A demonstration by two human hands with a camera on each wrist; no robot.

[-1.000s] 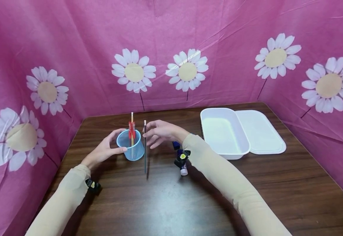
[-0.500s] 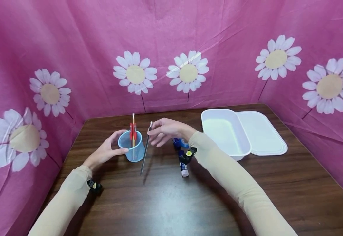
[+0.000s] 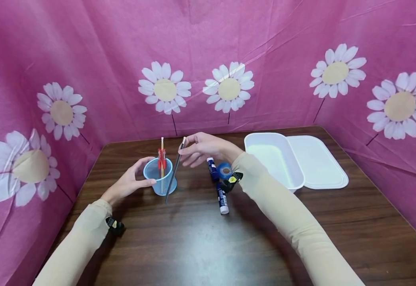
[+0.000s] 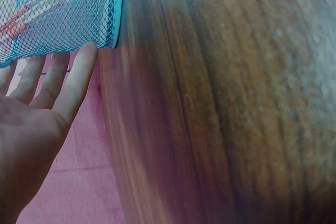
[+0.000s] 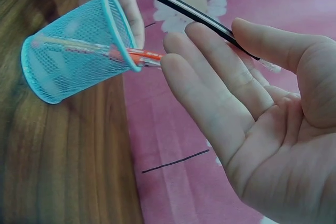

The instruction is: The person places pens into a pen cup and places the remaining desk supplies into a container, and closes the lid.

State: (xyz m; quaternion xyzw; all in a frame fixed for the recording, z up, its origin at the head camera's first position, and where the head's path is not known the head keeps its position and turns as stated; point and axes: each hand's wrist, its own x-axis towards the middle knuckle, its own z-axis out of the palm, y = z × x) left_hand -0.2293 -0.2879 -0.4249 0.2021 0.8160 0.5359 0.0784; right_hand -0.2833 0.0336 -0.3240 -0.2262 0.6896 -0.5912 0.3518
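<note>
A light blue mesh pen cup [image 3: 157, 186] stands upright on the table. It holds a yellow pencil [image 3: 162, 142] and red pens [image 3: 161, 158]. My left hand [image 3: 129, 182] grips the cup from its left side, thumb at the near wall and fingers round the far side. In the left wrist view, fingers [image 4: 80, 77] lie along the mesh wall [image 4: 63, 22]. My right hand [image 3: 208, 149] pinches a black pencil [image 3: 175, 169] near its eraser end, between thumb and fingers. The pencil slants, lower end down-left, just in front of the cup's right side. The other right fingers are loosely extended [image 5: 210, 103].
Two dark blue glue sticks [image 3: 222, 200] lie on the brown wooden table [image 3: 193, 246] below my right wrist. Beside them is a roll of blue tape [image 3: 220, 170]. A white plastic box [image 3: 273, 159] stands at the right, with its white lid [image 3: 322, 163] behind it.
The black pencil has tilted from upright to slanting, and my right hand has moved right and then upward with it. My left hand keeps its hold on the cup. The tape has come into view.
</note>
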